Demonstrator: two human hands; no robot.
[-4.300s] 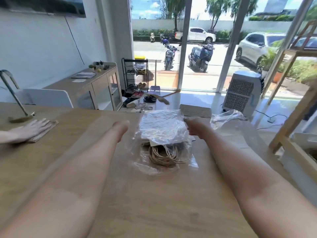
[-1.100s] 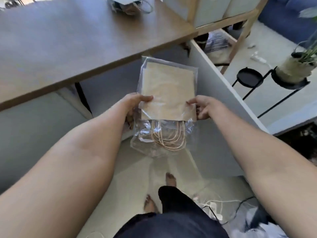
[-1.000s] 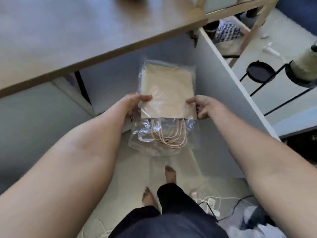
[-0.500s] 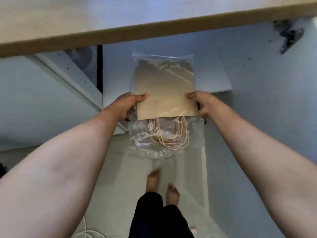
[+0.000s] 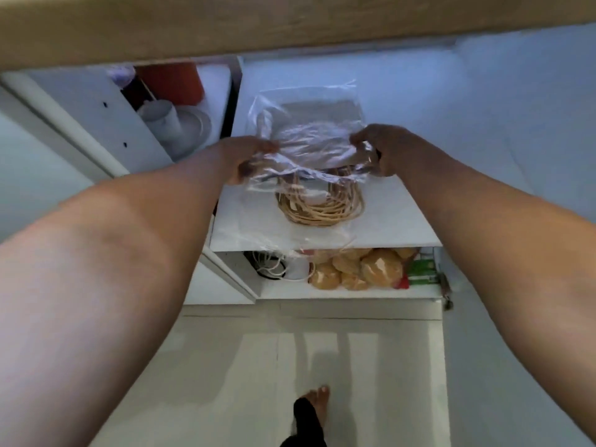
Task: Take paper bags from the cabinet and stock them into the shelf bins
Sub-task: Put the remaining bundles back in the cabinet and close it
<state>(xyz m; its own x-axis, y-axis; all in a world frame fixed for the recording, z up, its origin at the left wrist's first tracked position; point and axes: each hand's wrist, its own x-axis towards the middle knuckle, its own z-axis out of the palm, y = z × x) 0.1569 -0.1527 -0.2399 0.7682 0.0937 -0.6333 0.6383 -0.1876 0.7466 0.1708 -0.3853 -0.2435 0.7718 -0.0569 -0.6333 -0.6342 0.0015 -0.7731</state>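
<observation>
A clear plastic pack of brown paper bags with coiled rope handles lies flat over the white upper shelf inside the open cabinet. My left hand grips the pack's left edge and my right hand grips its right edge. The pack's far end reaches into the shaded back of the cabinet. The handles point toward me.
The wooden table edge runs overhead. The left compartment holds a red container and white cups. The lower shelf carries tan packets, a white cord and a green box. My bare foot stands on the pale floor.
The pack has gone from hanging in front of the cabinet to lying level over the upper shelf, deeper inside. My view has dropped lower, showing the shelves' contents.
</observation>
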